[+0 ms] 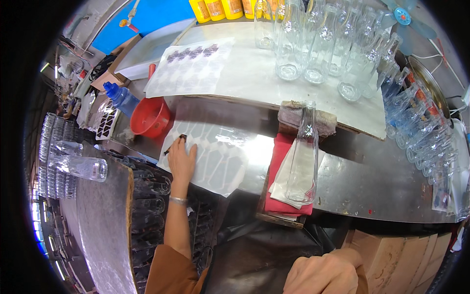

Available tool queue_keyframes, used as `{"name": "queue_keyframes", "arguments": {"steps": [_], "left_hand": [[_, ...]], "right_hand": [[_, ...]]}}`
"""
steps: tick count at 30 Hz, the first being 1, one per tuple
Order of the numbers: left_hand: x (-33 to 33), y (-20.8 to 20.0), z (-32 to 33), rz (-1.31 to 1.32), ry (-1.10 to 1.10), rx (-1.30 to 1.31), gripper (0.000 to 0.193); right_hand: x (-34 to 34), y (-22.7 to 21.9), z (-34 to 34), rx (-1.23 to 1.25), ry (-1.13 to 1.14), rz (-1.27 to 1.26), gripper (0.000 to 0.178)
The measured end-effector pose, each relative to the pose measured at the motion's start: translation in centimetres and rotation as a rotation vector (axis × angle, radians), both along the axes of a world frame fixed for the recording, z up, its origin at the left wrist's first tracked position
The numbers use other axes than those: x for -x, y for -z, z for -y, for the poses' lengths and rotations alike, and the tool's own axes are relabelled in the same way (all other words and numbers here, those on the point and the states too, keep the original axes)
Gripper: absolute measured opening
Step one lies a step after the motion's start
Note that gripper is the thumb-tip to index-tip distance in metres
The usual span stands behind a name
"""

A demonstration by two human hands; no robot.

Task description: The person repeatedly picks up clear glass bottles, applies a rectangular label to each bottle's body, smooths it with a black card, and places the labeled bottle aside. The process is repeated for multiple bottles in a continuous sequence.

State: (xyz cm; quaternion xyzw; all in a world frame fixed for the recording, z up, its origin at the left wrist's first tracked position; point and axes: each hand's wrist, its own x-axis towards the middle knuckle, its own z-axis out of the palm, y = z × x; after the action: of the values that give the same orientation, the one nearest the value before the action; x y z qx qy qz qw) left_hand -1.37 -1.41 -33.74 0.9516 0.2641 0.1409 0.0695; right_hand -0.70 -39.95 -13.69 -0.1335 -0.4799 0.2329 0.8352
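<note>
My left hand (182,160) reaches onto a whitish translucent sheet (220,164) printed with pale shapes. Its fingertips touch a small dark decal-like piece (169,148) at the sheet's left side, and the thumb is spread from the fingers. Low in the view, near my body, my right hand (323,275) is closed. Its fingers face away, so whatever they may hold is hidden. Between the hands and farther out, a clear glass bottle (302,171) lies with its neck on a rolled cloth (320,121) and its base over white and red folded cloths (275,169).
A red bucket (150,117) and blue spray bottle (122,99) stand at left. On the raised shelf are another patterned sheet (188,68), several glass bottles (320,54) and yellow containers (215,10). More bottles (416,130) line the right. Cardboard boxes (401,259) sit lower right.
</note>
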Motion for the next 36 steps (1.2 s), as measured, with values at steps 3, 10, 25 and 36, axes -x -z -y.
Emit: {"name": "queue_keyframes", "arguments": {"steps": [3,10,25,36], "left_hand": [[2.2,-0.9,3.4,0.058,0.193,0.052,0.053],[8.3,-4.1,6.1,-0.026,0.42,0.082,0.065],[8.2,-3.3,4.7,-0.074,0.347,0.075,0.06],[8.0,-2.6,5.4,-0.038,0.358,0.12,0.062]], "right_hand": [[-1.1,0.4,0.1,-0.032,-0.03,0.087,0.043],[-4.2,2.1,3.2,0.205,-0.1,0.007,0.042],[-3.6,11.8,8.4,1.285,0.913,-0.145,0.049],[-2.5,11.9,5.9,1.402,0.955,0.228,0.075]]}}
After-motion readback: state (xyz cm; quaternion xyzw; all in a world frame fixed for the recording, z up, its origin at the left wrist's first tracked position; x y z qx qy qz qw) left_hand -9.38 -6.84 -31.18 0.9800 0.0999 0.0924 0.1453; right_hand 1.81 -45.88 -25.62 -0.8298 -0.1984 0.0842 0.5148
